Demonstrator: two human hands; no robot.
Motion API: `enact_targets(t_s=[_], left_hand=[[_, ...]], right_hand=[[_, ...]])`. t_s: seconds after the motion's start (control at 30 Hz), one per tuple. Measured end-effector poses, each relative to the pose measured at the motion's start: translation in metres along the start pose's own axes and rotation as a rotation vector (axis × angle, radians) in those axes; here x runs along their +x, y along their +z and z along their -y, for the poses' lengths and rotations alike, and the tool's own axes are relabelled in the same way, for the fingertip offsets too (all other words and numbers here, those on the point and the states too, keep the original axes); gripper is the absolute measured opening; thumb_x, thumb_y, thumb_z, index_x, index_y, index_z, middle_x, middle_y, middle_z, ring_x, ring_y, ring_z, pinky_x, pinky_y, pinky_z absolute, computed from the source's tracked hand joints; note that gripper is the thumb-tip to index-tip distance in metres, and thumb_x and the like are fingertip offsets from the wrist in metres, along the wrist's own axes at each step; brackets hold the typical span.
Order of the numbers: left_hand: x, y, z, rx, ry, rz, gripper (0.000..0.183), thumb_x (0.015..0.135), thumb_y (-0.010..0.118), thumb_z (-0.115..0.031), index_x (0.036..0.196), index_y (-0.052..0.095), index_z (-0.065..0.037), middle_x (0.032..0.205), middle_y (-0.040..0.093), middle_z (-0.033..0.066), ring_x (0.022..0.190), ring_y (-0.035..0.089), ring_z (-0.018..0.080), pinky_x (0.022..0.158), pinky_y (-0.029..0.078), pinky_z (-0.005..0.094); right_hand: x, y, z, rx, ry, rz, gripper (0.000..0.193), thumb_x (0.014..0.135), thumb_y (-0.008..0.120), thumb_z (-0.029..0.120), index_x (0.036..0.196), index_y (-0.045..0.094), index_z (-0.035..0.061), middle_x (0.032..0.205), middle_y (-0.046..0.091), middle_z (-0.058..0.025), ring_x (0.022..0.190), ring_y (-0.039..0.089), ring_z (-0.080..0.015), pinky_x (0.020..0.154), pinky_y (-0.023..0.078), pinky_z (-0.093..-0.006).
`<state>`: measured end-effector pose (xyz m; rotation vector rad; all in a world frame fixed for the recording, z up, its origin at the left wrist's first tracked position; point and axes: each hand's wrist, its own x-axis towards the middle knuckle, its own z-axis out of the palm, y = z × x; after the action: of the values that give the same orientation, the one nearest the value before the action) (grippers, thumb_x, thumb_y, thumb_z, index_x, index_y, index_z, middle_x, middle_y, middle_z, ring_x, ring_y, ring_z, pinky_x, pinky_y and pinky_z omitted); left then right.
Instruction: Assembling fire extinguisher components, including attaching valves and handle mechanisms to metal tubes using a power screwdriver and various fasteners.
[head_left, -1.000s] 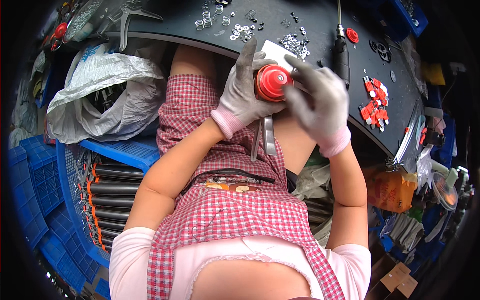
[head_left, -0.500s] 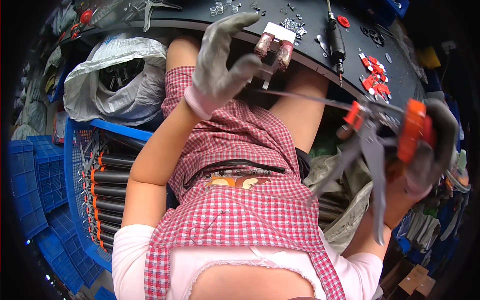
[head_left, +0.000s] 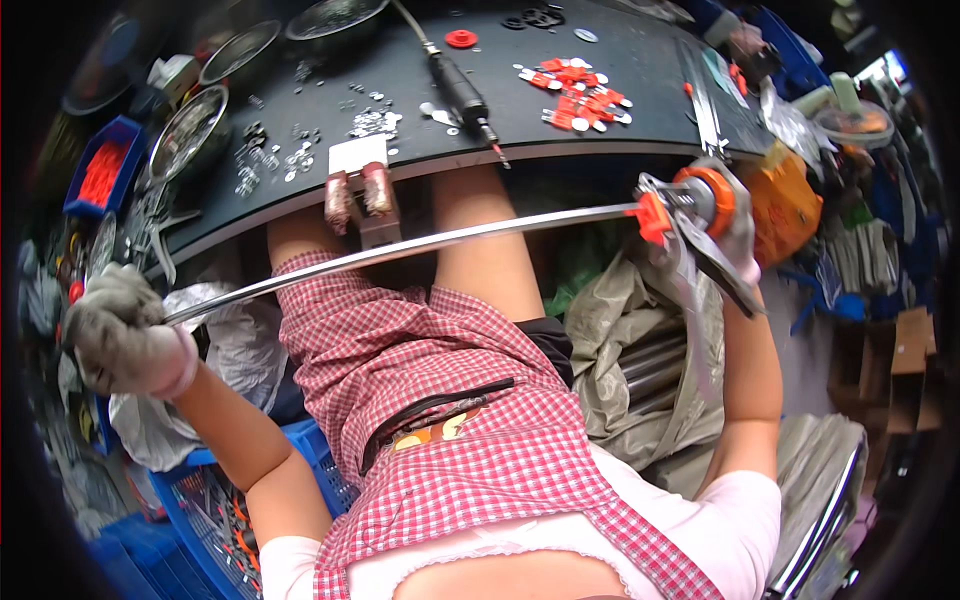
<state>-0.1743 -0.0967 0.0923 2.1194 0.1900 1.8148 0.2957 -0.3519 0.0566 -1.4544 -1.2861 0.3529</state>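
Note:
A long bright metal rod (head_left: 420, 250) runs across above my lap. My left hand (head_left: 130, 335), in a grey glove, is closed round its left end and hides the tip. At the other end, my gloved right hand (head_left: 738, 220) grips the caulking gun handle assembly (head_left: 685, 235), with its orange ring, red piece and grey trigger levers. The rod passes into this assembly beside the red piece. A white block with two wrapped posts (head_left: 358, 155) stands at the table's front edge, behind the rod.
On the dark table (head_left: 330, 60) lie a power screwdriver (head_left: 458, 90), a pile of red-and-white parts (head_left: 578, 95), small hardware (head_left: 375, 122) and metal bowls. A blue bin of red parts (head_left: 103, 170) stands far left. Grey sacks (head_left: 640, 360) lie at right, a blue crate (head_left: 205, 510) at lower left.
My left hand, open before, has moved down and left and closed on the rod's end. My right hand has moved left with the caulking gun assembly. The view has turned to the right.

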Motion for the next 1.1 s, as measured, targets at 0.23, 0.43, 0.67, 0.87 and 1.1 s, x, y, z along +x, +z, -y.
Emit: enact_targets(t_s=[0.23,0.43,0.67,0.87,1.1], left_hand=[[0.039,0.087,-0.029,0.953,0.521,0.566,0.023,0.080,0.069,-0.022,0.097,0.062,-0.008,0.077,0.061,0.0072,0.083,0.060,0.0224,0.089,0.048,0.0399],[0.002,0.084,-0.034,0.634,0.013,0.652,0.010,0.080,0.066,-0.016,0.082,0.061,-0.008,0.065,0.058,0.0075,0.054,0.053,0.0247,0.053,0.041,0.0348],[-0.059,0.116,-0.060,-0.144,-0.932,0.790,0.029,0.089,0.055,-0.026,0.078,0.057,0.001,0.060,0.050,0.0002,0.053,0.044,0.0063,0.050,0.037,0.0224],[-0.094,0.132,-0.050,-0.478,-1.154,0.609,0.046,0.088,0.059,-0.046,0.078,0.052,-0.002,0.060,0.048,-0.0020,0.048,0.041,0.0032,0.044,0.029,0.0182],[-0.105,0.173,-0.031,-0.950,-1.101,0.338,0.010,0.091,0.052,-0.015,0.089,0.049,-0.006,0.052,0.027,-0.0051,0.040,0.024,0.0040,0.038,0.019,0.0208]], right_hand=[[0.039,-0.057,-0.034,-0.609,-0.465,-0.239,0.046,0.076,0.066,-0.004,0.117,0.048,0.0020,0.111,0.059,-0.0125,0.098,0.060,-0.0233,0.092,0.046,-0.0329],[0.027,-0.022,0.053,-1.097,0.113,-0.623,0.060,0.089,0.041,0.061,0.125,0.040,0.0139,0.080,0.065,-0.0180,0.069,0.064,-0.0402,0.058,0.048,-0.0483],[0.046,0.050,-0.047,-0.304,-0.054,-0.548,0.077,0.085,0.061,0.047,0.143,0.024,0.0138,0.098,0.066,-0.0182,0.089,0.066,-0.0310,0.076,0.051,-0.0389],[0.021,0.085,-0.042,-0.395,-0.188,-0.742,0.059,0.082,0.071,0.027,0.132,0.044,0.0082,0.083,0.066,-0.0103,0.066,0.064,-0.0166,0.056,0.050,-0.0285],[-0.100,0.171,-0.045,0.005,-0.334,-0.434,0.044,0.087,0.060,0.021,0.126,0.048,0.0050,0.104,0.061,-0.0182,0.078,0.065,-0.0297,0.068,0.053,-0.0358]])
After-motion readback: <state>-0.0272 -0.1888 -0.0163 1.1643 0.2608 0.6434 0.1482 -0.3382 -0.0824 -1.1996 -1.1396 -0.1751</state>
